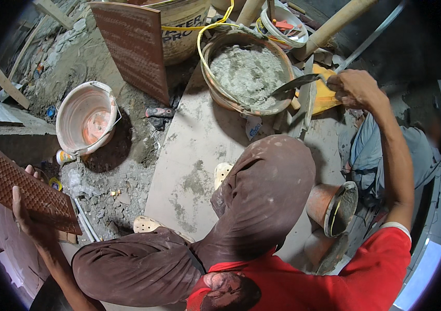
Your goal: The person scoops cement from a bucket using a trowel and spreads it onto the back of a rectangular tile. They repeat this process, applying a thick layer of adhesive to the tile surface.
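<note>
My left hand (29,220) holds a reddish-brown tile (26,189) at the far left, its ridged side turned up and the tile tilted. My fingers are wrapped around its edge. At the upper right, my right hand (355,89) grips the handle of a pointing trowel (298,83). The trowel's metal blade reaches over the rim of a round bucket (225,100), with its tip at the grey mortar (249,72) inside. A yellow-edged cord or handle arches over that bucket's left side. Beyond the trowel lies a yellow piece (325,96).
Another brown tile (132,49) stands upright left of the mortar bucket. A whitish bucket (65,122) with orange residue sits on rubble. Behind are a large tub (184,44) and a wooden pole (334,28). Tipped buckets (320,203) lie right of my knee; blue-grey cloth (368,147) is beyond.
</note>
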Available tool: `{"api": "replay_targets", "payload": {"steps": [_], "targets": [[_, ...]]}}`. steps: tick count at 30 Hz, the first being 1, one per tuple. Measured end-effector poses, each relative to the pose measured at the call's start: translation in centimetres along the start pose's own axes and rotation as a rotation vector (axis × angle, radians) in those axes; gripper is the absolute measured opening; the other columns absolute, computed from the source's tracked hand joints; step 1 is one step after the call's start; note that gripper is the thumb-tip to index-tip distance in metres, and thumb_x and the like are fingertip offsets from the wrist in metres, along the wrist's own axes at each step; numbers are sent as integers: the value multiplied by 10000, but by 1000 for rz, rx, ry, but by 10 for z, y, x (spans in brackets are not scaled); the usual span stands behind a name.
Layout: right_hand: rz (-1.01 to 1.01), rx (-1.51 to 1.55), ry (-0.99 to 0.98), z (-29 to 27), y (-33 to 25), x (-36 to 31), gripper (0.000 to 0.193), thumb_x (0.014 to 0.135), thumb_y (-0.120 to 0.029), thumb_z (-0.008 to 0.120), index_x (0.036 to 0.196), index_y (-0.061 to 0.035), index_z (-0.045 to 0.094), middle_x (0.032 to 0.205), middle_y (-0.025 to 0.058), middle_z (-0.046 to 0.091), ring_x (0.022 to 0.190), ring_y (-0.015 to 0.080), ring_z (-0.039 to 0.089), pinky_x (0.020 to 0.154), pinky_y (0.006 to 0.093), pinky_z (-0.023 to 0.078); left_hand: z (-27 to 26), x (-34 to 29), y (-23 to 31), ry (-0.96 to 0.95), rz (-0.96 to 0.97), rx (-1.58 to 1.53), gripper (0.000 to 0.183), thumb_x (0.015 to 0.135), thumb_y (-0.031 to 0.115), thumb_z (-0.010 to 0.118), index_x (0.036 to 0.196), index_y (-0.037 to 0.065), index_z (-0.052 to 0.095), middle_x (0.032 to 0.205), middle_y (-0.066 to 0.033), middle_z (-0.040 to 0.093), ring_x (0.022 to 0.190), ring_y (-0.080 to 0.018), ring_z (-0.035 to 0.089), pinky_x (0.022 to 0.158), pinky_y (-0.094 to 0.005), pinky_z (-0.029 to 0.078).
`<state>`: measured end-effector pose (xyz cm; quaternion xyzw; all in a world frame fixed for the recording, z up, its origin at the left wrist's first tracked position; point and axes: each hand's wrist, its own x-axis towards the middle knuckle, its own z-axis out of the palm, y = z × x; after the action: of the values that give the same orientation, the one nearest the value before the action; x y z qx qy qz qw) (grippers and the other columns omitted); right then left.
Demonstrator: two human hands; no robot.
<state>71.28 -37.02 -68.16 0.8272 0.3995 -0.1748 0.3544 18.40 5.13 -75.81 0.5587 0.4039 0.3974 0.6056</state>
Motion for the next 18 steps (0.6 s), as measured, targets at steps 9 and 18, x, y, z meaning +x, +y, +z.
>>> {"api": "replay_targets", "payload": {"steps": [9, 18], "targets": [[-59, -165, 191, 3, -3, -5, 250, 715, -103, 603, 956, -68, 661, 882, 157, 661, 829, 355, 659, 743, 471, 526, -1, 2, 1, -15, -57, -58, 717, 974, 428, 520, 1486, -45, 350, 1412, -229, 523, 1253, -281, 530, 1098, -419, 395], [105, 31, 274, -1, 5, 13, 254, 863, -215, 612, 1039, -33, 627, 949, 202, 670, 912, 399, 664, 787, 494, 530, -2, 0, 2, -14, -20, -12, 676, 966, 404, 524, 1448, -57, 413, 1376, -223, 556, 1237, -279, 556, 1065, -405, 431]]}}
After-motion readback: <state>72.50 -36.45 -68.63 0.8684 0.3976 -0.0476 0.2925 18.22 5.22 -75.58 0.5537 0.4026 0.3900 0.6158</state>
